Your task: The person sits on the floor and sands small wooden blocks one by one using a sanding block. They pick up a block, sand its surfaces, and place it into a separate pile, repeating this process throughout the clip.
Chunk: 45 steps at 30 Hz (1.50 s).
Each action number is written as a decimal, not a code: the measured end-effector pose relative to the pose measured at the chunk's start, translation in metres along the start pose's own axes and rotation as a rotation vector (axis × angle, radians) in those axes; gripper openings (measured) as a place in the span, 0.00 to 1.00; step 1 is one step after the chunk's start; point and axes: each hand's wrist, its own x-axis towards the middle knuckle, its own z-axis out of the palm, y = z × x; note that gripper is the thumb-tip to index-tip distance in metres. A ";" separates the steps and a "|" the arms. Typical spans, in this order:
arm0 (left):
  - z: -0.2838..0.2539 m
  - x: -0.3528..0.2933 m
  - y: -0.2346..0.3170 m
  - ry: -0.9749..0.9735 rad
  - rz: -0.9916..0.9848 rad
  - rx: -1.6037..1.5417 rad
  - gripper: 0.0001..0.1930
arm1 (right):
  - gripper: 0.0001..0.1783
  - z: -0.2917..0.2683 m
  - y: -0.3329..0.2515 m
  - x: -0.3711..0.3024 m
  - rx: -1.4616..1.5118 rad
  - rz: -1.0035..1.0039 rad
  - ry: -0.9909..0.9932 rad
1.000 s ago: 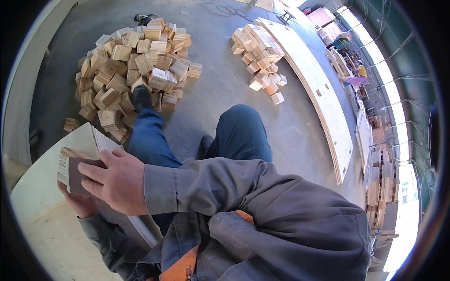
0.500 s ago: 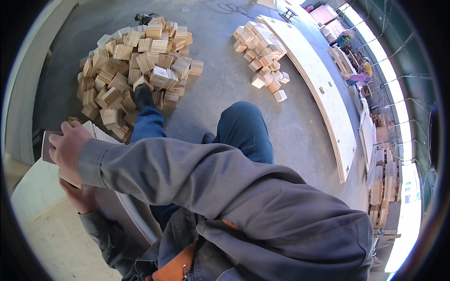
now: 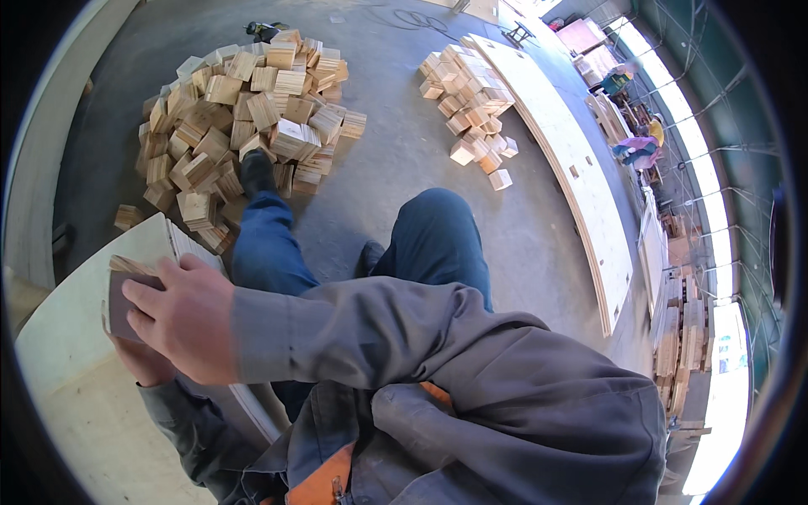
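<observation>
My right hand (image 3: 187, 318) is closed over a flat brown-grey piece (image 3: 123, 313), its fingers bent across the face. The piece looks like a sanding sheet or pad, though its kind is not certain. Against it shows the pale, layered edge of a plywood block (image 3: 133, 267). Underneath, my left hand (image 3: 145, 360) grips the block from below, most of its fingers hidden. Both hands are over the corner of a pale plywood stack (image 3: 126, 240) at my left, and my right forearm crosses in front of my body.
A big heap of wooden blocks (image 3: 252, 109) lies on the floor ahead, with my foot against it. Further right are a smaller block pile (image 3: 471, 97) and a long plywood stack (image 3: 581, 177). Two people (image 3: 644, 139) are at the far right. One block (image 3: 128, 217) lies near the stack.
My right hand has moved right and toward me with the brown-grey piece, uncovering the stack's corner. The block's layered edge now shows. My left hand has stayed beneath.
</observation>
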 end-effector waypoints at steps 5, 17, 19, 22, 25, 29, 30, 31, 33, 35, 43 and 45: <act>-0.020 0.004 -0.001 0.046 0.042 0.052 0.25 | 0.22 0.047 0.007 0.074 0.015 0.060 -0.118; -0.006 0.001 0.003 -0.026 0.212 0.561 0.46 | 0.28 0.016 0.003 0.009 0.013 0.058 -0.032; 0.003 -0.001 0.008 -0.030 0.118 0.275 0.45 | 0.29 0.009 0.001 -0.011 0.037 0.020 0.032; 0.005 -0.002 0.000 -0.017 0.121 0.199 0.46 | 0.28 0.005 0.003 -0.014 0.058 0.012 0.050; 0.005 -0.005 0.004 -0.028 0.272 0.612 0.45 | 0.25 0.007 0.006 0.002 0.063 0.025 -0.008; -0.010 0.000 0.005 -0.011 0.271 0.650 0.44 | 0.23 0.033 0.016 0.051 -0.007 0.046 -0.079; -0.011 0.001 0.005 -0.006 0.290 0.688 0.44 | 0.23 0.038 0.017 0.065 -0.009 0.061 -0.091; -0.013 0.001 0.006 -0.001 0.310 0.727 0.44 | 0.23 0.041 0.020 0.077 -0.026 0.064 -0.131; -0.009 0.003 0.005 -0.034 0.301 0.706 0.45 | 0.23 0.042 0.028 0.093 -0.075 0.083 -0.216; -0.008 0.005 0.002 -0.053 0.302 0.641 0.46 | 0.23 0.045 0.030 0.091 -0.061 0.095 -0.152; 0.010 -0.001 0.000 0.012 0.320 0.715 0.47 | 0.29 0.011 0.014 -0.005 0.004 0.047 0.065; 0.010 -0.004 0.007 -0.039 0.352 0.830 0.46 | 0.30 0.003 0.007 -0.021 0.050 0.030 0.074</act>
